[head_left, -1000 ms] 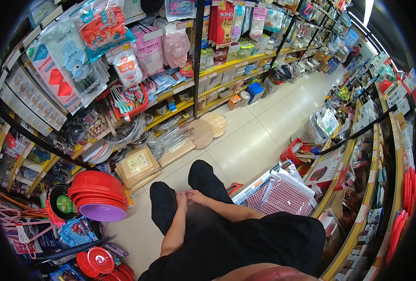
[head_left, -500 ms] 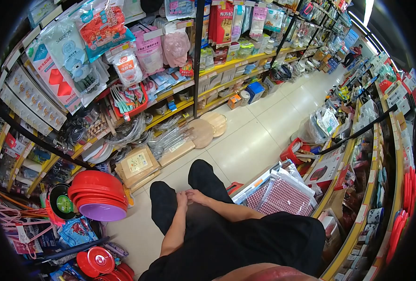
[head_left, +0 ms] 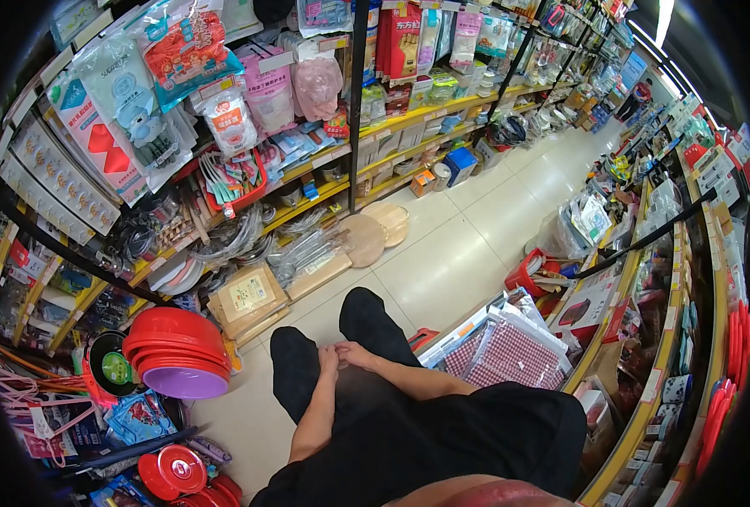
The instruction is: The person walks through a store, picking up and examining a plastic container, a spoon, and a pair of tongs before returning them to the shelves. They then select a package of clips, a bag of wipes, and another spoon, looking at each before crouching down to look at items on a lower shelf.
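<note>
My left hand (head_left: pixel 329 358) and my right hand (head_left: pixel 355 354) meet in my lap, between the knees of my black trousers (head_left: pixel 295 367). Their fingers are curled in and touch each other at the tips. No object shows in either hand. Closest on the right lies a stack of plastic-wrapped red-and-white checked cloths (head_left: pixel 514 351). To the left of my knees, wooden cutting boards (head_left: pixel 248 296) in wrap lean by the shelf foot.
Nested red basins (head_left: pixel 176 342) with a purple one stand at left, beside a black pan (head_left: pixel 111 363). Round boards (head_left: pixel 362 241) lie at the left shelf's foot. A red bucket (head_left: pixel 527 270) stands on the right. Shelves line the tiled aisle (head_left: pixel 442 262); a person (head_left: pixel 638 97) is far down it.
My hands and legs keep the same place. Far down the aisle the person has shifted slightly.
</note>
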Tool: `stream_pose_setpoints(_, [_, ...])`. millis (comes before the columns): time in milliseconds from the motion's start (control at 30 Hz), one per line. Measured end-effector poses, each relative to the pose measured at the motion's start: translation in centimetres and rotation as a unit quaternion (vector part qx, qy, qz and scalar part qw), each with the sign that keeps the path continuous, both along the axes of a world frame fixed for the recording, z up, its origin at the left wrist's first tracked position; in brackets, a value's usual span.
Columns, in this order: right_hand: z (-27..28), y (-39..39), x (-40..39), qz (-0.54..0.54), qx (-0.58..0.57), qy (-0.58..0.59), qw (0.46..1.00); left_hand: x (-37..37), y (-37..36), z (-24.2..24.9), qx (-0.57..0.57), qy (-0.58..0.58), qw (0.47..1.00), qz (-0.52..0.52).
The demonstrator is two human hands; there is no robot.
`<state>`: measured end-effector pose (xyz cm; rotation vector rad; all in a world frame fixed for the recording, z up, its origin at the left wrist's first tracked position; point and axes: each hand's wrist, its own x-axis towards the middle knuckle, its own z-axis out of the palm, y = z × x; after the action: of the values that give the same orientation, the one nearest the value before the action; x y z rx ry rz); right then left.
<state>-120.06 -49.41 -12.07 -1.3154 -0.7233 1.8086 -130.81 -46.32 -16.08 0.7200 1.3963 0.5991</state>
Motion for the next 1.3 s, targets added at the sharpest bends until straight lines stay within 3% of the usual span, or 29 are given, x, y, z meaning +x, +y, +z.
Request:
stream_pose_setpoints(100, [-0.1,0.0,0.0,0.001,0.001,-0.002,1.000,0.3,-0.1,2.3,0.005,0.000,1.000,0.004])
stream_pose_setpoints(200, [-0.4,0.0,0.0,0.003,0.011,-0.005,1.000,-0.1,0.0,-2.2,0.046,0.021,0.999,0.000])
stream_pose_setpoints(400, [-0.6,0.0,0.0,0.006,0.017,-0.009,1.000,-0.3,0.1,-3.7,0.048,0.023,0.999,0.000])
stream_pose_setpoints(900, [-0.4,0.0,0.0,-0.006,0.012,-0.007,1.000,0.2,0.0,-0.2,0.020,-0.049,0.998,0.024])
stream_pose_setpoints(1100, [-0.5,0.0,0.0,-0.008,0.008,-0.003,1.000,0.3,0.0,1.4,0.013,-0.012,1.000,0.013])
stream_pose_setpoints(1300, [-0.3,0.0,0.0,-0.009,0.013,-0.013,1.000,0.0,0.0,-0.5,0.015,-0.011,1.000,0.006])
